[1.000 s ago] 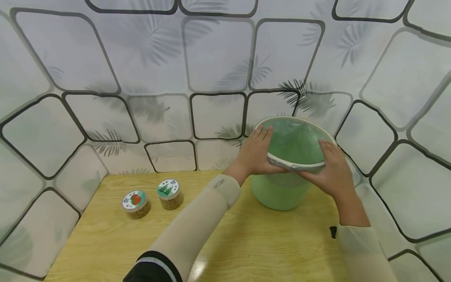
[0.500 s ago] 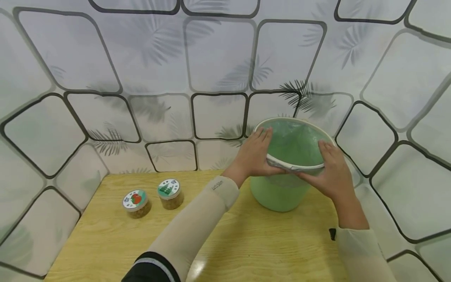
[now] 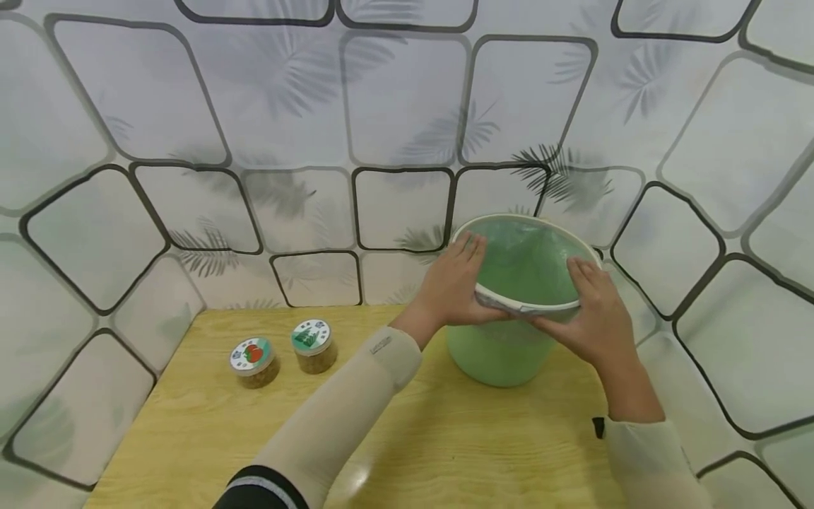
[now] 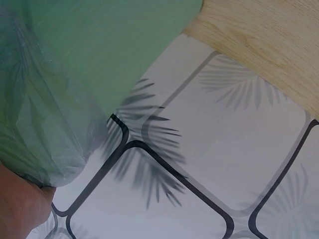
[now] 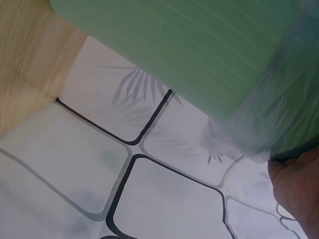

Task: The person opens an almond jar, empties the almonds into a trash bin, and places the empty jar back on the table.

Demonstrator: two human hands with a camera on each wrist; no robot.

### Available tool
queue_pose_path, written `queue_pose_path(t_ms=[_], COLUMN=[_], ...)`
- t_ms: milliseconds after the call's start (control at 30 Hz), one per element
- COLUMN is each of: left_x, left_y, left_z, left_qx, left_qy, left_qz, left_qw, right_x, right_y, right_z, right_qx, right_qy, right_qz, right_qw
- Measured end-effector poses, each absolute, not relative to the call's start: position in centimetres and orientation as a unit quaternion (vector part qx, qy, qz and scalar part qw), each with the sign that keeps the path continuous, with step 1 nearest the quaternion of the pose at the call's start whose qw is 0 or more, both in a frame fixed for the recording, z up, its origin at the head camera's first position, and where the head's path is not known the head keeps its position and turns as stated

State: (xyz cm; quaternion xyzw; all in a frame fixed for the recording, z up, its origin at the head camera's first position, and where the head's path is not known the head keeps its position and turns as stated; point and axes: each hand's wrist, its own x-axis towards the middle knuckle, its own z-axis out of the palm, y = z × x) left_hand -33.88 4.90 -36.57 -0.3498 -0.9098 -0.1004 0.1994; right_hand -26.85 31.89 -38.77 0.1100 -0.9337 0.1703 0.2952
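A light green trash can [image 3: 499, 357] stands on the table, its pale rim tipped toward me in the head view. A thin, see-through plastic bag [image 4: 50, 109] lines it and folds over the rim, hanging down outside. My left hand [image 3: 450, 283] holds the rim's left side, fingers at the edge and thumb along the front. On the right side my right hand [image 3: 598, 311] holds the rim likewise, its thumb pointing toward the left thumb. In the right wrist view, bag folds [image 5: 284, 109] lie beside the right hand, most of which is out of frame.
Two small lidded jars stand on the left of the wooden table [image 3: 483, 452]: one with a tomato picture [image 3: 254, 360], one with a green picture [image 3: 314, 346]. A patterned wall covering [image 3: 407, 106] rises behind and at both sides.
The trash can, with both hands on its rim, has shifted slightly left and nearer to me. The head view has turned a little. The jars stay in place on the table.
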Motion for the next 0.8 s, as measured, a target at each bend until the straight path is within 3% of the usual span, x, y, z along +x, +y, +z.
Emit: queue_pose_path(t_ms=[800], left_x=[-29.8], left_y=[0.6], left_z=[-37.6], left_qx=[-0.323], left_qy=[-0.901], left_qz=[-0.142], left_qw=[0.252], right_x=[-24.5], right_y=[28.1], right_z=[-38.9], right_qx=[0.154], right_qy=[-0.926], right_qz=[0.175], right_qw=[0.297])
